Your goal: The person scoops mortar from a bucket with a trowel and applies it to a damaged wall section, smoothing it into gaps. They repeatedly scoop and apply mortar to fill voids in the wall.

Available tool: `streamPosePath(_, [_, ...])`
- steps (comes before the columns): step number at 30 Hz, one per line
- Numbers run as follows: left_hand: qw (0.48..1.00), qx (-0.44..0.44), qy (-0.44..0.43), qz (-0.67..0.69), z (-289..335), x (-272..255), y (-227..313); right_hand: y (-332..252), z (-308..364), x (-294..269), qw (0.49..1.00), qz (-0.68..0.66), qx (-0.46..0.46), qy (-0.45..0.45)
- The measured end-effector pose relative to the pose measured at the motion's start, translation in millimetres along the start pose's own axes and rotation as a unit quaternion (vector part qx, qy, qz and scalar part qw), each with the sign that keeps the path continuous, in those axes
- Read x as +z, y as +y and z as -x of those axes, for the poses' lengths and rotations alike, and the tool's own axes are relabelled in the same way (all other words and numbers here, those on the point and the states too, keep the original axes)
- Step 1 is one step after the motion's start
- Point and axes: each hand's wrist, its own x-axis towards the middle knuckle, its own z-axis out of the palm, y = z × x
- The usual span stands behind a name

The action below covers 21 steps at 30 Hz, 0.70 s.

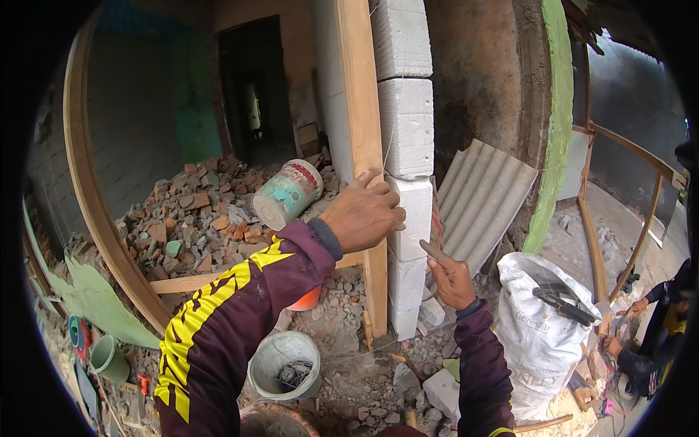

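My left hand (364,211) lies across an upright wooden post (360,95), its fingers curled at the edge beside a column of white blocks (408,127). A thin string (391,135) runs down to these fingers; whether they pinch it or only grip the post, I cannot tell. Lower and to the right, my right hand (453,280) stretches its index finger toward the face of a lower block. The other fingers of that hand are bent and partly hidden, and I see nothing held in it.
Brick rubble (196,211) lies behind the frame with a tipped paint bucket (287,195). A grey bucket (285,364) stands below my left arm. To the right are corrugated sheets (484,200), a white sack (542,335) with a dark tool on top, and another person's hands (611,346).
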Motion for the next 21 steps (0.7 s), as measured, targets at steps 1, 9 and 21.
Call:
streamPosePath(1, [1.0, -0.015, 0.009, 0.006, 4, -3, -6, 2, 0, -12, 0.998, -0.011, 0.067, -0.009])
streamPosePath(9, [0.988, -0.016, 0.15, 0.04, 48, -18, -17, -14, -6, -20, 0.989, -0.078, 0.119, 0.035])
streamPosePath(21, [0.965, -0.076, 0.25, 0.003, -13, -255, -230, -255, -264, -127, 0.966, -0.108, 0.077, 0.222])
